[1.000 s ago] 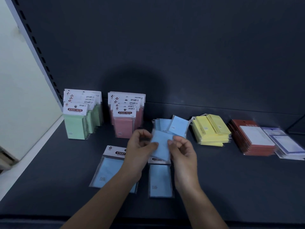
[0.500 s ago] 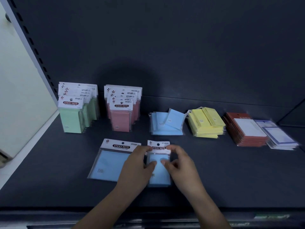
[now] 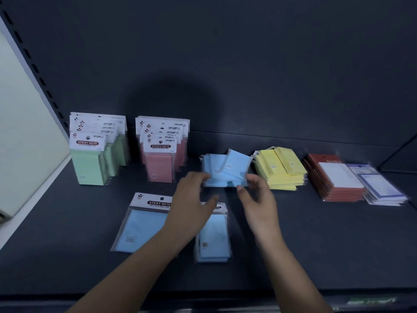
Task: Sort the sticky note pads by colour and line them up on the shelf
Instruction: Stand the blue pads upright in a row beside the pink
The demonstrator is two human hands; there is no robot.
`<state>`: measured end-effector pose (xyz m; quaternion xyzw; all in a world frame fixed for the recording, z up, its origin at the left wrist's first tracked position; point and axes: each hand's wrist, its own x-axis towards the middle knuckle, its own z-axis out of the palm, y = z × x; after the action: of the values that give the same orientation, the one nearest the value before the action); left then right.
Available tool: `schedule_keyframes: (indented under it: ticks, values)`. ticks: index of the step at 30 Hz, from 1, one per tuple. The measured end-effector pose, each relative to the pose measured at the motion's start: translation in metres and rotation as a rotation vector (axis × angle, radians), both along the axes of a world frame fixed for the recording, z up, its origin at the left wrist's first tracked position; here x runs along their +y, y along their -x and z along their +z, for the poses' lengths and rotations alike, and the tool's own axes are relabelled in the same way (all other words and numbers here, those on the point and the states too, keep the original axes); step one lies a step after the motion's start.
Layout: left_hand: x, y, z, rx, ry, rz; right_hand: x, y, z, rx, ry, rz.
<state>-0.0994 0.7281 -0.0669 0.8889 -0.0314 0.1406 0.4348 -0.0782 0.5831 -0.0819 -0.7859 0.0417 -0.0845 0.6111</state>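
Observation:
A loose pile of blue sticky note pads lies at the back middle of the dark shelf. My left hand reaches its fingers to the pile's left front corner. My right hand reaches to its right front corner. Both hands have spread, relaxed fingers and hold nothing; motion blur hides whether they touch the pile. In front lie a large blue pack and a small stack of narrow blue packs, partly under my left wrist. Green pads and pink pads stand in rows at the back left.
Right of the blue pile lie a yellow pile, a red-backed pile and a purple-edged pile. A slotted upright and a pale wall bound the shelf on the left. The back panel rises just behind the pads.
My hands laid a narrow blue pack on the front stack, let go of it, and moved back up to the loose blue pile.

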Motion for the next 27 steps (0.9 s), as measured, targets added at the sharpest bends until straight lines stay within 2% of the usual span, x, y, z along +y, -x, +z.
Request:
schedule_keyframes:
  ticks: [3,6,8,10,12,17,21,23,25,27]
  values:
    - [-0.014,-0.026,0.010,0.040,-0.034,-0.077,0.002,-0.022,0.006,0.108,-0.154,0.007]
    - [-0.027,-0.045,0.013,0.224,-0.060,-0.137,0.004,-0.036,0.010,0.180,-0.244,0.007]
    - [-0.031,-0.051,0.012,0.310,0.073,-0.135,0.003,-0.041,0.012,0.173,-0.270,-0.016]
    - [-0.032,-0.051,0.011,0.341,0.322,-0.126,0.003,-0.038,0.013,0.113,-0.248,-0.042]
    - [-0.034,-0.048,0.010,0.331,0.515,-0.127,0.002,-0.033,0.013,0.023,-0.215,-0.072]
    - [-0.039,-0.035,0.015,0.234,0.758,-0.198,0.003,-0.024,0.016,-0.098,-0.252,-0.159]
    - [-0.040,-0.030,0.015,0.076,0.730,0.045,0.006,-0.009,0.020,-0.053,-0.512,-0.173]
    - [-0.037,-0.027,0.015,0.092,0.747,0.137,0.005,0.000,0.022,-0.004,-0.656,-0.129]
    - [-0.032,-0.023,0.015,0.163,0.832,0.123,0.004,0.011,0.021,0.061,-0.705,-0.060]
    - [-0.025,-0.014,0.014,0.179,0.833,0.088,0.003,0.022,0.018,0.081,-0.676,0.012]
